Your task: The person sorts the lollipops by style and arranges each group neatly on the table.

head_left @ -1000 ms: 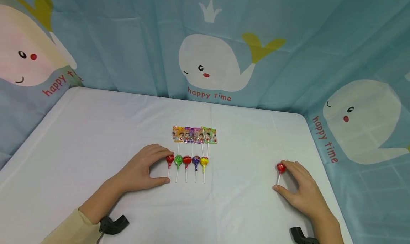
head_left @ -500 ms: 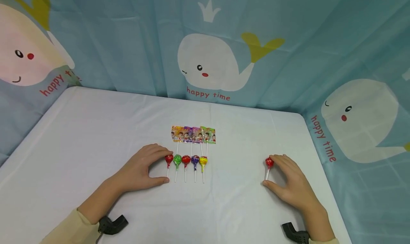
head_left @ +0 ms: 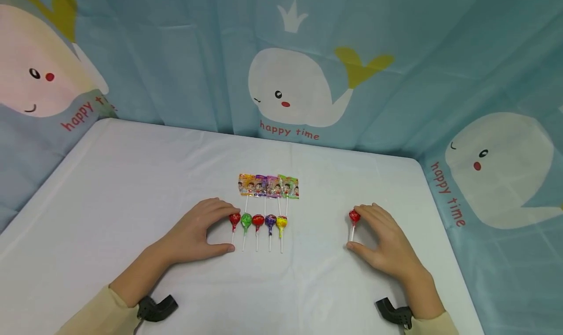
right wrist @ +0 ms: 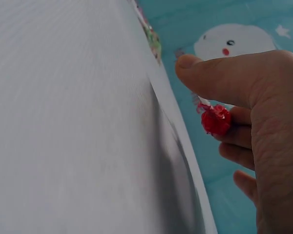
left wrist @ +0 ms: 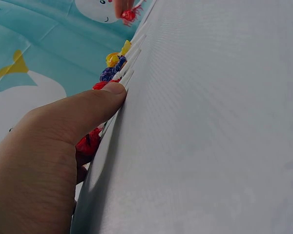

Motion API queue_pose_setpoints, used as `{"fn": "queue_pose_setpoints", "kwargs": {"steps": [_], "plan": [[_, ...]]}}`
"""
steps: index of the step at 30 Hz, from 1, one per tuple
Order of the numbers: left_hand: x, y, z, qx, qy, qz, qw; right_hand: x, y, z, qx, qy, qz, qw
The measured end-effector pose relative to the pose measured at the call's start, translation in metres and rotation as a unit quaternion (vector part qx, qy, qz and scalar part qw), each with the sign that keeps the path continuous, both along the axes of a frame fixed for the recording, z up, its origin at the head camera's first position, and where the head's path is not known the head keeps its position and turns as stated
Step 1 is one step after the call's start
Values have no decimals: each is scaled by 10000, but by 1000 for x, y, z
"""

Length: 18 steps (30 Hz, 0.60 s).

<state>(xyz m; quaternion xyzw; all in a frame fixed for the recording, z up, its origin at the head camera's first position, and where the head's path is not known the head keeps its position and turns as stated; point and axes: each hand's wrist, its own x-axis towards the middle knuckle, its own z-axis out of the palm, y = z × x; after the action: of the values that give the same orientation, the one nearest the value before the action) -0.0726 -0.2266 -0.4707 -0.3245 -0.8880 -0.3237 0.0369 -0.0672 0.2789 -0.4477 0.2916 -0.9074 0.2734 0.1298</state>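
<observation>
My left hand [head_left: 200, 230] rests at the left end of a front row of lollipops, with its index finger on the head of a red lollipop [head_left: 235, 219] and its thumb at the stick's end. Beside it in that row lie green [head_left: 246, 220], red [head_left: 258, 220], purple [head_left: 270, 220] and yellow [head_left: 281, 221] lollipops, sticks toward me. Off to the right, my right hand [head_left: 389, 242] holds another red lollipop [head_left: 354, 216] between index finger and thumb. The right wrist view shows this red lollipop's head [right wrist: 216, 120] against the fingers, its stick partly behind the thumb.
Behind the front row lies a back row of flat wrapped lollipops [head_left: 268, 186], orange, purple, pink and green, sticks pointing toward me. A white cloth covers the table [head_left: 145, 174]. A blue whale-print curtain [head_left: 198, 71] hangs along its back and sides.
My right hand has moved left, and slightly away from me, across the table with its red lollipop, toward the rows. My left hand and the lollipops by it stay put.
</observation>
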Motion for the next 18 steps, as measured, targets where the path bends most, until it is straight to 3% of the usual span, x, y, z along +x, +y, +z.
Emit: {"fn": "queue_pose_setpoints", "kwargs": {"steps": [18], "plan": [[1, 0, 1, 25, 31, -8, 10000, -16, -48, 3, -138, 30, 659, 9977]]}}
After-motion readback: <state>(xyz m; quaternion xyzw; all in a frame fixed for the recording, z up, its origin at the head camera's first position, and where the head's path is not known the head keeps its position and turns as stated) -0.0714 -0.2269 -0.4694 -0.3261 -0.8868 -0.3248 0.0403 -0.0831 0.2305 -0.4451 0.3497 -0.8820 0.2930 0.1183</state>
